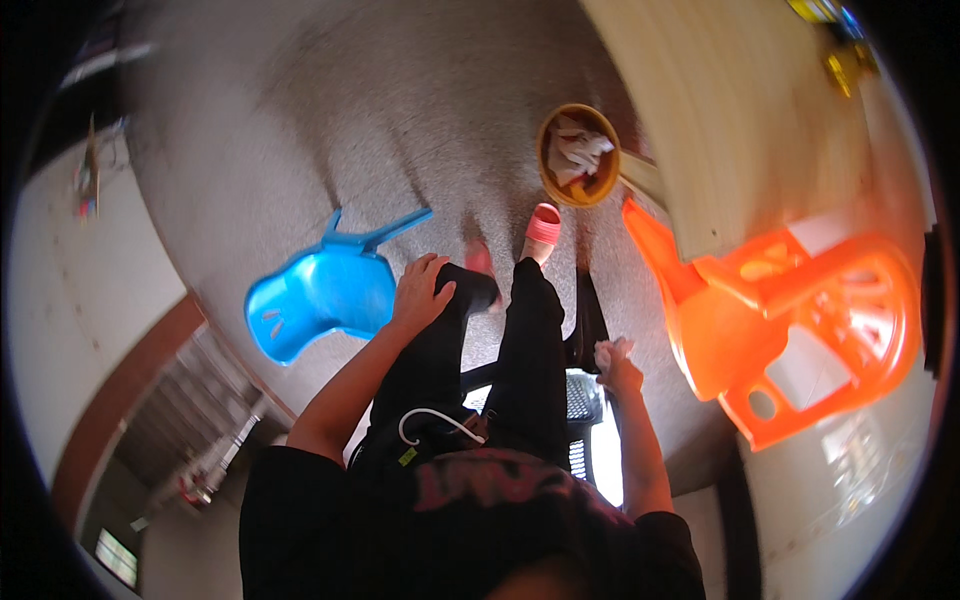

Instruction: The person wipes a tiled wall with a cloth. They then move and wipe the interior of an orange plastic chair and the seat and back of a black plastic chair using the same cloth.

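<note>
My left hand (424,292) lies over the knee of my black trousers (534,322), with its thumb spread from the fingers and nothing held. Low at my right side, my right hand (621,373) grips a crumpled white tissue (603,352). A dark chair with a perforated seat (579,397) is beside and behind my legs, close to that hand. Ahead of my feet, in pink slippers (544,225), stands a round yellow-brown waste bin (546,176) with crumpled paper (581,154) inside.
A blue plastic chair (322,296) stands to my left. On the right, an orange plastic chair (727,337) is beside a wooden table (735,127). Yellow items (840,71) on its far end are blurred. A pale wall (90,247) runs along the left.
</note>
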`<state>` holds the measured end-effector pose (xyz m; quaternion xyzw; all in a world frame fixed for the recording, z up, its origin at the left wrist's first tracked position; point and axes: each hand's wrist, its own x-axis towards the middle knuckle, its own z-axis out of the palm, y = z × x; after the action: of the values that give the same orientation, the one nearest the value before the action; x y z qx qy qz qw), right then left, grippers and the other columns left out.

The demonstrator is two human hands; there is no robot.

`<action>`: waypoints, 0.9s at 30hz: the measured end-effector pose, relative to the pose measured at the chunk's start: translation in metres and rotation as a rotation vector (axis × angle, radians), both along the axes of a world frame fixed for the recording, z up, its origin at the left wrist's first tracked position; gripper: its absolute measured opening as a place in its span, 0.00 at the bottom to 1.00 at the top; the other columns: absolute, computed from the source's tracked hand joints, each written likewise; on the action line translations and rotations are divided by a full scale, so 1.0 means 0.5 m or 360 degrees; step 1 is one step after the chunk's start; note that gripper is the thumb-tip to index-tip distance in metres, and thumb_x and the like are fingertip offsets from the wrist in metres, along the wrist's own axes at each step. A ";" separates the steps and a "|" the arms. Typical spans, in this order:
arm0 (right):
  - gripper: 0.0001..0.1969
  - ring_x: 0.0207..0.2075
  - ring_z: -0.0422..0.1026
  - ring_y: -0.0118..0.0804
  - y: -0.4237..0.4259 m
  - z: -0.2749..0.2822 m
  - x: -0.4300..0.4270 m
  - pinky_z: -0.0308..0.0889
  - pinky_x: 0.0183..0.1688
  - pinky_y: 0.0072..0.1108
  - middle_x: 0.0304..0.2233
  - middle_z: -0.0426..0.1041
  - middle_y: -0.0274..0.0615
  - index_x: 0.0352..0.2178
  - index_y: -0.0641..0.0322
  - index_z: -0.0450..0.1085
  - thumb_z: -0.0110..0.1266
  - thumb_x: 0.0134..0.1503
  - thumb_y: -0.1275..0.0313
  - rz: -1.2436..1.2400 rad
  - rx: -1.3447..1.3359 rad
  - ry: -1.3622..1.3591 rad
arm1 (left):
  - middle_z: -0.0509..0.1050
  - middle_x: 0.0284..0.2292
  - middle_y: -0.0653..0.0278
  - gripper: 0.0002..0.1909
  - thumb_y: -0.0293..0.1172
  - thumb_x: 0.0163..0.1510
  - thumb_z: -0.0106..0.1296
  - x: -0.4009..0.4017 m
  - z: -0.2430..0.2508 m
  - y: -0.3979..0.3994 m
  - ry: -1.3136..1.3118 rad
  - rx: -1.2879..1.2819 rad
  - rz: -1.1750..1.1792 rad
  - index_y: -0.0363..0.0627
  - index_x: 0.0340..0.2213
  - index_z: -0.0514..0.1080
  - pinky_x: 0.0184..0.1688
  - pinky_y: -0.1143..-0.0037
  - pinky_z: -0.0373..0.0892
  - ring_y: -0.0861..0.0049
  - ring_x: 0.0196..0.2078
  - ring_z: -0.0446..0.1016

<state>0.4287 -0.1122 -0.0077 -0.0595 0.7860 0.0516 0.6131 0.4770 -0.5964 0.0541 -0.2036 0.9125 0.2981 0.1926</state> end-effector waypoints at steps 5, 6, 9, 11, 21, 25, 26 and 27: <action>0.28 0.39 0.76 0.55 -0.050 0.065 0.001 0.72 0.40 0.41 0.39 0.72 0.53 0.49 0.43 0.62 0.64 0.45 0.69 -0.0174 0.0053 0.0274 | 0.70 0.47 0.56 0.23 0.34 0.48 0.58 -0.078 -0.017 -0.034 0.0132 0.0025 -0.0408 0.45 0.47 0.68 0.50 0.63 0.65 0.56 0.49 0.68; 0.26 0.39 0.76 0.55 -0.044 0.065 0.010 0.72 0.40 0.41 0.38 0.72 0.53 0.48 0.44 0.63 0.62 0.46 0.71 -0.0285 0.0101 0.0306 | 0.70 0.47 0.56 0.23 0.34 0.48 0.58 -0.088 -0.026 -0.041 0.0088 0.0017 -0.0612 0.45 0.47 0.68 0.50 0.63 0.65 0.57 0.49 0.69; 0.24 0.36 0.76 0.55 -0.076 0.081 -0.014 0.72 0.39 0.41 0.37 0.72 0.53 0.47 0.47 0.66 0.59 0.47 0.73 -0.0321 0.0054 0.0367 | 0.71 0.45 0.56 0.22 0.32 0.46 0.57 -0.134 -0.059 -0.079 -0.0092 0.0064 -0.0872 0.43 0.45 0.69 0.51 0.63 0.65 0.57 0.48 0.69; 0.29 0.37 0.76 0.55 -0.039 0.049 0.005 0.72 0.40 0.40 0.36 0.73 0.54 0.50 0.46 0.64 0.58 0.45 0.76 -0.0363 0.0025 0.0379 | 0.71 0.42 0.56 0.21 0.34 0.45 0.57 -0.144 -0.080 -0.131 -0.0068 0.0180 -0.0957 0.44 0.42 0.70 0.46 0.63 0.66 0.59 0.45 0.71; 0.31 0.39 0.77 0.50 -0.080 0.060 -0.023 0.72 0.38 0.36 0.34 0.77 0.48 0.46 0.42 0.70 0.65 0.36 0.75 -0.0476 0.0130 0.0478 | 0.73 0.40 0.54 0.17 0.26 0.48 0.55 -0.282 -0.101 -0.160 0.0171 0.0327 -0.1314 0.41 0.42 0.70 0.40 0.68 0.72 0.60 0.38 0.75; 0.27 0.38 0.77 0.51 -0.087 0.029 -0.028 0.71 0.39 0.36 0.34 0.77 0.49 0.44 0.49 0.71 0.63 0.38 0.73 -0.0531 0.0157 0.0776 | 0.73 0.40 0.55 0.16 0.27 0.50 0.54 -0.341 -0.151 -0.151 0.0289 0.0311 -0.1448 0.41 0.43 0.70 0.42 0.67 0.71 0.60 0.39 0.75; 0.25 0.38 0.77 0.51 -0.090 0.013 -0.028 0.71 0.40 0.36 0.35 0.77 0.50 0.43 0.52 0.71 0.63 0.39 0.72 -0.0509 0.0169 0.0903 | 0.73 0.40 0.54 0.16 0.28 0.50 0.55 -0.354 -0.154 -0.140 0.0316 0.0228 -0.1478 0.41 0.43 0.70 0.42 0.66 0.71 0.58 0.40 0.74; 0.25 0.38 0.77 0.51 -0.095 0.003 -0.034 0.71 0.40 0.36 0.35 0.77 0.50 0.43 0.52 0.71 0.63 0.39 0.72 -0.0545 0.0208 0.0943 | 0.73 0.40 0.54 0.16 0.28 0.50 0.55 -0.360 -0.160 -0.132 0.0364 0.0247 -0.1521 0.41 0.43 0.70 0.42 0.66 0.71 0.58 0.40 0.74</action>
<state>0.4119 -0.1596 -0.0059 0.1301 0.9235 0.0133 0.3607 0.2972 -0.6622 -0.0258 0.2864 0.8942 0.2637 0.2210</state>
